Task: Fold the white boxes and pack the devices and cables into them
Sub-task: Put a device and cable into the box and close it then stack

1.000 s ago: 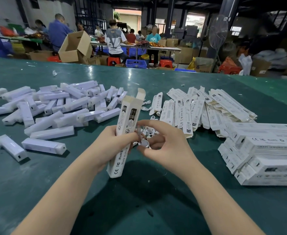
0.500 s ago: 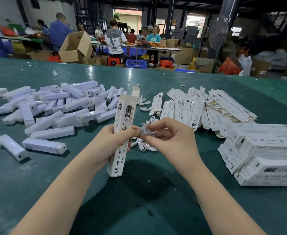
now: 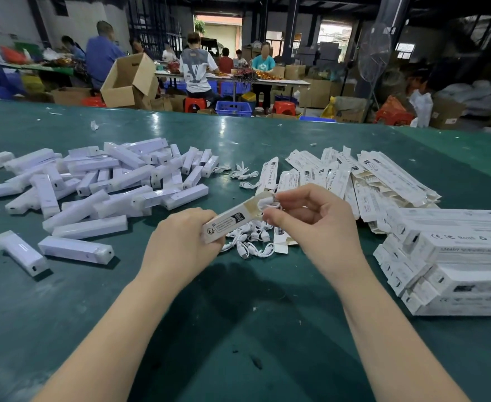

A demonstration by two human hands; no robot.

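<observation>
Head view: both forearms came in from the bottom edge over the green table point(image 3: 238, 358). Left hand point(image 3: 180, 242) was curled round the lower end of a white box point(image 3: 232, 217), tilted with its open brown mouth up and to the right. Right hand point(image 3: 314, 224) pinched a small coiled white cable point(image 3: 269, 203) right at that mouth, other fingers loosely bent; couldn't tell whether the cable was partly inside yet. Couldn't see whether a device was already in the box. Step in hand, as I read it: loading the cable into a folded box. Next move would call for pushing the coil fully past the lip without it springing open, then tucking the end flap shut while the left hand holds the box steady. Just behind the hands lay a loose heap of more cables point(image 3: 250, 242). Finished boxes point(image 3: 456, 265) were stacked at right, near the right wrist. Left of centre, a wide scatter of white devices point(image 3: 93, 187) sat unpacked. Further back right, a fanned pile of flat unfolded boxes point(image 3: 369, 178). Plenty of stock left, so the task looked far from done. Beyond the table, people worked at other benches among cardboard cartons point(image 3: 128, 82).
</observation>
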